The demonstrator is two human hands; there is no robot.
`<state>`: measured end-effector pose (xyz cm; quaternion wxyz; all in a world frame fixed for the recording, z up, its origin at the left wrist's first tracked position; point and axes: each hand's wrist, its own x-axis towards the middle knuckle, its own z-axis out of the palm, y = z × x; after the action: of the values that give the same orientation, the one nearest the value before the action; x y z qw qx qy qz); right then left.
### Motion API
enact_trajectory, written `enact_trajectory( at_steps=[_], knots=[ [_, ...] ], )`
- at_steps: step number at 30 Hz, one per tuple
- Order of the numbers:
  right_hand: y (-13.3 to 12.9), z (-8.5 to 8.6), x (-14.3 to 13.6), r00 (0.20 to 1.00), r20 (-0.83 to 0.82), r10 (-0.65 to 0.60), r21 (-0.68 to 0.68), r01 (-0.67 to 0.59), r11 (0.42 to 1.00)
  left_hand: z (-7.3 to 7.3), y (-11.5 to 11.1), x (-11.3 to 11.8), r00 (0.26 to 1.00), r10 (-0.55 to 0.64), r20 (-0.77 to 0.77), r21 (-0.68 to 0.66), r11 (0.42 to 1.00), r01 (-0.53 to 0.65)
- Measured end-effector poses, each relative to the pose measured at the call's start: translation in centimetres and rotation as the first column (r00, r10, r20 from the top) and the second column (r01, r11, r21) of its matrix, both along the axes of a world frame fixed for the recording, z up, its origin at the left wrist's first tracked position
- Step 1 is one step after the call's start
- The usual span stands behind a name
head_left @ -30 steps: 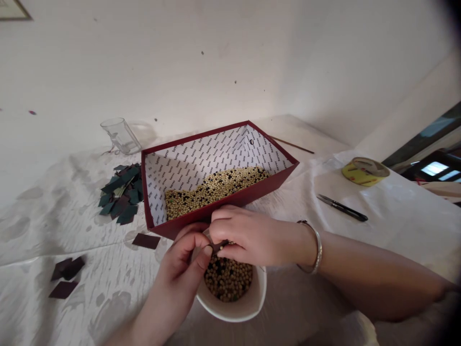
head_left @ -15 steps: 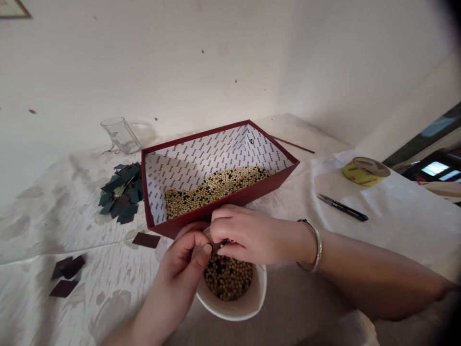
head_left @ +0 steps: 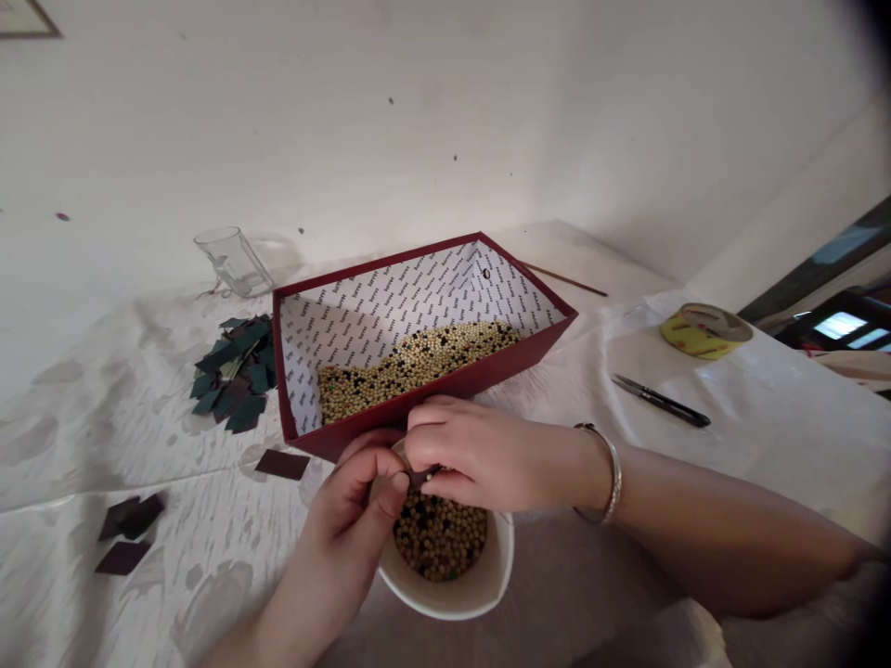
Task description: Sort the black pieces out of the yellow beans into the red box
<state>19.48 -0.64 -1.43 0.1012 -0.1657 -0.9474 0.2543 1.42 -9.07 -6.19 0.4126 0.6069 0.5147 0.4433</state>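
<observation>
Over a white cup (head_left: 456,605) of small beige and black beads (head_left: 442,543), my left hand (head_left: 355,515) and my right hand (head_left: 480,455) meet with fingertips almost touching. Both pinch a small dark brown piece (head_left: 419,479), mostly hidden by the fingers; its colour resembles the flat brown pieces on the cloth. A pale bead appears to sit at the right fingertips. Right behind the hands stands a red box (head_left: 432,380) with a printed white lining, holding more of the same beads (head_left: 418,362). A silvery bangle circles my right wrist.
Left of the box lie a pile of dark green and brown pieces (head_left: 237,371), a single brown rectangle (head_left: 282,464) and several dark pieces (head_left: 129,533). A glass (head_left: 237,260) stands behind. To the right are a black penknife-like tool (head_left: 661,401), a yellow tape roll (head_left: 706,332) and a thin stick (head_left: 567,279).
The fingers have shifted very slightly around the small brown piece, and a pale bead shows more clearly between them. Nothing else has visibly moved.
</observation>
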Motion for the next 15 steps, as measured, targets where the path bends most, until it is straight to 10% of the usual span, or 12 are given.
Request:
enact_trajectory(
  at_steps=[15],
  knots=[
    [-0.03, -0.46, -0.09, 0.999, -0.034, -0.011, 0.004, 0.011, 1.000, -0.08, -0.06, -0.14, 1.000, -0.017, -0.004, 0.014, 1.000, 0.017]
  ],
)
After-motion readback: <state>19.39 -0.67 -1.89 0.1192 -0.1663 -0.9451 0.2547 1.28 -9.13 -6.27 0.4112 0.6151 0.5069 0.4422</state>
